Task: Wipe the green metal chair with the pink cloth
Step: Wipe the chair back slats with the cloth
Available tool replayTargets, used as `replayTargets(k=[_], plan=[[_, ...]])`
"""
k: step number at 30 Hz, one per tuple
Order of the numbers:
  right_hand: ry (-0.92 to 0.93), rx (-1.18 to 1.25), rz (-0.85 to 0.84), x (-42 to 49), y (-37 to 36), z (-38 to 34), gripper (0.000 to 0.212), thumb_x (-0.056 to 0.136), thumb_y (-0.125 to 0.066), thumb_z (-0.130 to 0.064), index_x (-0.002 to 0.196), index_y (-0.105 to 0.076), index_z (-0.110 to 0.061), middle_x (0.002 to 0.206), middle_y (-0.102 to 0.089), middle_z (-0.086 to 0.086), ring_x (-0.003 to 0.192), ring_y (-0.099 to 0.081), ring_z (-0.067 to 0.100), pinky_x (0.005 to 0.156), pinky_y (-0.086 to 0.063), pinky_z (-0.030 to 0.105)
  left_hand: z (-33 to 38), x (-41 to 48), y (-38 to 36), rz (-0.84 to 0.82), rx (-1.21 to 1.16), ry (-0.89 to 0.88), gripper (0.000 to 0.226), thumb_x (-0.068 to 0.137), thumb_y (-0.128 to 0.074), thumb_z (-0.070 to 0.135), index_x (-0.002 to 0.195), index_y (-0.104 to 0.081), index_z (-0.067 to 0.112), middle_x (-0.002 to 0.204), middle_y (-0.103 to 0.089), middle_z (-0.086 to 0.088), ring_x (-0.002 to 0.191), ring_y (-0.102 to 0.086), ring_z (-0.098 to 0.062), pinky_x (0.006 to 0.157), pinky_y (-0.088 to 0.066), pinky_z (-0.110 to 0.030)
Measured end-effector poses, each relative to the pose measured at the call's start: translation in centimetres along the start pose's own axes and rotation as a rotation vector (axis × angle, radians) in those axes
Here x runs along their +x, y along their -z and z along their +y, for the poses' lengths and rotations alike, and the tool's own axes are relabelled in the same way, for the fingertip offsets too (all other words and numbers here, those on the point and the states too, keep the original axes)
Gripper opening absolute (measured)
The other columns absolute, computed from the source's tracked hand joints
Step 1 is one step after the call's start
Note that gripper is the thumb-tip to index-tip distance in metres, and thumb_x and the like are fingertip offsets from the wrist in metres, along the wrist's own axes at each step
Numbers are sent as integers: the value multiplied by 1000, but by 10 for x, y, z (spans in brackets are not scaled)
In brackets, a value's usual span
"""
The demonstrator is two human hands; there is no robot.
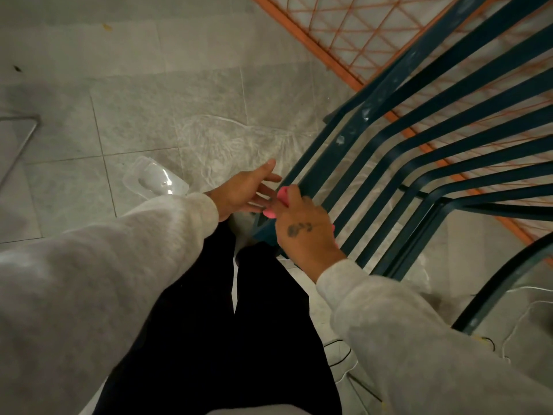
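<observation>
My right hand (302,232) is curled round the bunched pink cloth (283,194) at the near edge of the green metal chair (389,151) and its slats, while my left hand (244,191), fingers straight, holds nothing, just beside the cloth, over the tiled floor (134,130).

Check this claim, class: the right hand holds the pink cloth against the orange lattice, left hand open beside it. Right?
No. In the head view the right hand holds the pink cloth against the green metal chair, not the lattice; left hand open beside it.
</observation>
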State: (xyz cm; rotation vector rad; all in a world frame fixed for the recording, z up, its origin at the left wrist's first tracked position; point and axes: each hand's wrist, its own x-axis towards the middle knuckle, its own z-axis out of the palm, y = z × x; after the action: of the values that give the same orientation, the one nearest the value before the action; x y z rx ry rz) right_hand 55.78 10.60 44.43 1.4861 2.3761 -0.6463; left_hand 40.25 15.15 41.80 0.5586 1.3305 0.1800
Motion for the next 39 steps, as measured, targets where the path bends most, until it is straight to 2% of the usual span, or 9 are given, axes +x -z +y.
replayTargets(k=[6, 9, 11, 13, 16, 22, 29, 33, 39], plan=[[-327, 383, 287, 10, 1, 50, 39, 97, -59, -15, 134, -59, -26, 130, -50, 7, 109, -59, 25, 98, -55, 40, 17, 0, -6, -25, 73, -89, 53, 101, -34, 55, 131, -61, 21, 121, -69, -2, 108, -67, -17, 102, -49, -40], [-617, 882, 403, 23, 12, 69, 33, 99, -58, -20, 132, -62, -27, 130, -54, -1, 110, -61, 16, 80, -60, 22, 27, 3, -15, -36, 114, -116, 50, 102, -37, 52, 134, -59, 21, 127, -66, -1, 110, -66, -16, 102, -50, -38], [-758, 1156, 376, 26, 14, 67, 29, 99, -60, -24, 129, -61, -26, 120, -61, -5, 99, -63, 10, 68, -58, 15, 34, 5, -22, -39, 124, -136, 47, 102, -39, 48, 134, -59, 19, 128, -64, 0, 110, -65, -16, 98, -51, -33], [-870, 1365, 303, 25, 8, 63, 27, 100, -58, -26, 127, -61, -25, 117, -65, -1, 97, -67, 15, 79, -61, 30, 39, 6, -29, -32, 132, -143, 42, 102, -42, 45, 125, -62, 17, 125, -66, -2, 107, -66, -18, 89, -54, -27], [-930, 1567, 233, 14, -1, 49, 18, 101, -56, -26, 118, -62, -27, 116, -65, 4, 98, -68, 20, 75, -57, 30, 39, 7, -34, -22, 136, -136, 42, 100, -48, 45, 120, -67, 14, 122, -68, -7, 108, -67, -22, 84, -56, -25], [-945, 1563, 50, -15, -18, 17, 15, 100, -60, -21, 113, -67, -19, 100, -68, 2, 88, -67, 18, 64, -53, 22, 34, 9, -33, -6, 89, -125, 31, 99, -52, 39, 113, -68, 16, 111, -70, 1, 88, -68, -5, 63, -53, -11], [-826, 1573, 300, 15, 25, 61, 14, 99, -61, -17, 101, -58, -30, 111, -65, 6, 94, -69, 23, 65, -58, 27, 34, 11, -33, 5, 125, -114, 34, 99, -54, 36, 118, -69, 12, 112, -73, 1, 94, -72, -11, 77, -57, -20], [-804, 1545, 228, 5, 15, 48, 15, 99, -60, -18, 96, -54, -31, 112, -62, 4, 92, -67, 23, 52, -56, 23, 32, 12, -34, 7, 152, -108, 35, 99, -53, 37, 118, -69, 12, 113, -73, 0, 99, -72, -14, 88, -56, -27], [-693, 1314, 100, -20, -18, 39, 12, 97, -64, -23, 107, -61, -29, 103, -66, -6, 95, -66, 17, 72, -54, 25, 38, 12, -37, 50, 292, -123, 34, 95, -60, 36, 120, -68, 16, 115, -71, -1, 103, -69, -18, 96, -55, -36]])
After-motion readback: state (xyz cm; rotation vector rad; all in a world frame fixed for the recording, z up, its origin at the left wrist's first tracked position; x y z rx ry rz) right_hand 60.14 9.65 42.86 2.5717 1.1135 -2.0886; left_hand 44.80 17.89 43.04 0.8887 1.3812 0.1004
